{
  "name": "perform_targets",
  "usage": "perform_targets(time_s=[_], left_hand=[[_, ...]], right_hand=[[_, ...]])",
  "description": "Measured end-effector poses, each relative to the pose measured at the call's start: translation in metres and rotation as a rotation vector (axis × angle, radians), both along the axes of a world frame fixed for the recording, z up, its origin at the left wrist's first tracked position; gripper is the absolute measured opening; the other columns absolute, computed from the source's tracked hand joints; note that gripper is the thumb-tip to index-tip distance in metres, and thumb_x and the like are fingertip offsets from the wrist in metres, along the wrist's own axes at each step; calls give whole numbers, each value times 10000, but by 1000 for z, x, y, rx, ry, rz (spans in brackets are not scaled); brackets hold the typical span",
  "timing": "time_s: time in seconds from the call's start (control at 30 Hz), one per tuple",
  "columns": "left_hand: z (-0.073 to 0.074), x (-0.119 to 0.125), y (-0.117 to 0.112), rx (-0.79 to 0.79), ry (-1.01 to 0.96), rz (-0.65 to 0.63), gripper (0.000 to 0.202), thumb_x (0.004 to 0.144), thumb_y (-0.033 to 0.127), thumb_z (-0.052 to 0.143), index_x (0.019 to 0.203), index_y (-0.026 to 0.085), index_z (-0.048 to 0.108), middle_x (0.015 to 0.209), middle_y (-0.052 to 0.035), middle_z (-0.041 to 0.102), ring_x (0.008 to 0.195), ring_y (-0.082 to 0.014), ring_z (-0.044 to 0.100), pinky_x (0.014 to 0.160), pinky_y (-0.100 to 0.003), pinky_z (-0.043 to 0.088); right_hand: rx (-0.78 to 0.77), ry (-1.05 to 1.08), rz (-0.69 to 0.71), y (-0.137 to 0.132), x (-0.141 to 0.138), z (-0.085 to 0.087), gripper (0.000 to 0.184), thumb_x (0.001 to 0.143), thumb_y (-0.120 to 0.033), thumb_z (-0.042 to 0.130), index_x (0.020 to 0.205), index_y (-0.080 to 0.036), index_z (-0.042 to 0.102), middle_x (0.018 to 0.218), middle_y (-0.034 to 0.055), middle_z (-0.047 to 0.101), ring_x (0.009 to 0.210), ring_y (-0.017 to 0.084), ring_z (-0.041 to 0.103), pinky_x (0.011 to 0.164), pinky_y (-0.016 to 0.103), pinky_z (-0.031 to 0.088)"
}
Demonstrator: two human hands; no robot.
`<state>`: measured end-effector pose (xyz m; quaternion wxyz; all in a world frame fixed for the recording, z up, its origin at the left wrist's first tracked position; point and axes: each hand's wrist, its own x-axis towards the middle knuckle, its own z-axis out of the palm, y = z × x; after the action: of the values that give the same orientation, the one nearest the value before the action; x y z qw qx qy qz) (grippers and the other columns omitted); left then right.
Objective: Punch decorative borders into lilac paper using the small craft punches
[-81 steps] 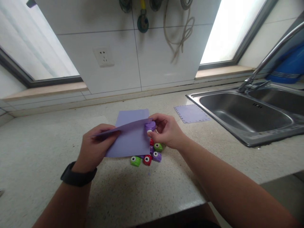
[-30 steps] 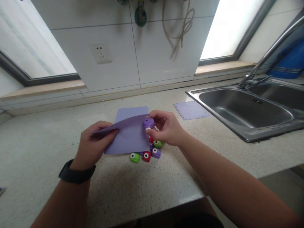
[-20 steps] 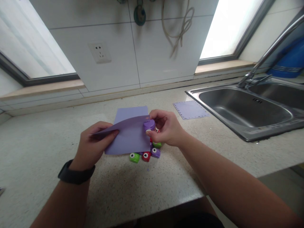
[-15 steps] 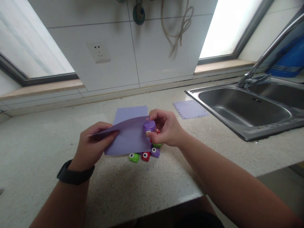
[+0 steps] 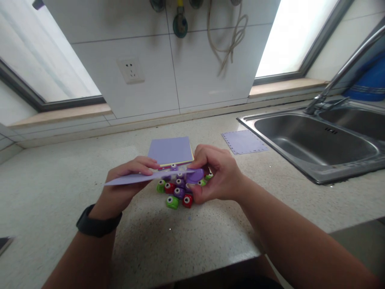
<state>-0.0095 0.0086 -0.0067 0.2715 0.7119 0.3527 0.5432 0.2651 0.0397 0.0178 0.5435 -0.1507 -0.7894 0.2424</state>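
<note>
My left hand (image 5: 129, 176) pinches a sheet of purple paper (image 5: 141, 178), seen almost edge-on. Between the thumb and fingers of my right hand (image 5: 215, 170) is a purple craft punch (image 5: 195, 176), and the paper's right edge runs into it. Whether the punch is pressed down I cannot tell. Several small craft punches lie on the counter below the paper, among them a green punch (image 5: 172, 202), a red punch (image 5: 187, 200) and a purple punch (image 5: 179, 193). Some of them are partly hidden by the paper and my right hand.
Behind the punches lies a stack of coloured paper (image 5: 170, 149), purple on top. A purple sheet with punched edges (image 5: 244, 142) rests near the steel sink (image 5: 300, 136). A socket (image 5: 131, 70) is on the tiled wall. A dark object (image 5: 4, 243) shows at the left edge.
The paper has tilted from showing its broad face to nearly edge-on, uncovering more punches and the paper stack. The purple punch has turned with it, still in my right hand.
</note>
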Motion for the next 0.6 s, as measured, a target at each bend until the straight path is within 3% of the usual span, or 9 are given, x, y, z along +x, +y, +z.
perform_targets(time_s=[0.1,0.3,0.47,0.6], left_hand=[[-2,-5,2,-1,-22,-28,136,820,418,817,841,285,796,1069,-99,759,1112,-307,677,1015,-499,535],[0,-11,1,11,-4,-73,249,778,533,831,835,291,815,1069,-120,743,1137,-323,651,1009,-476,532],[2,-11,1,45,-18,-114,184,822,474,815,889,303,822,1049,-105,724,1125,-301,644,1019,-459,522],[5,-10,3,109,9,-159,165,814,391,842,931,276,819,1038,-101,718,1092,-271,652,1006,-404,531]], right_hand=[[169,-24,-22,-9,2,6,345,588,-181,794,840,-235,565,709,-33,546,593,117,491,514,270,383],[236,-67,-2,-20,3,9,392,585,-167,761,885,-250,523,707,-37,512,574,123,481,483,271,377],[247,-118,26,-21,3,11,376,618,-168,763,901,-243,526,722,-32,526,582,119,480,486,263,382],[218,-146,108,-16,4,11,309,728,-265,796,906,-222,547,795,-7,587,672,132,557,589,275,486]])
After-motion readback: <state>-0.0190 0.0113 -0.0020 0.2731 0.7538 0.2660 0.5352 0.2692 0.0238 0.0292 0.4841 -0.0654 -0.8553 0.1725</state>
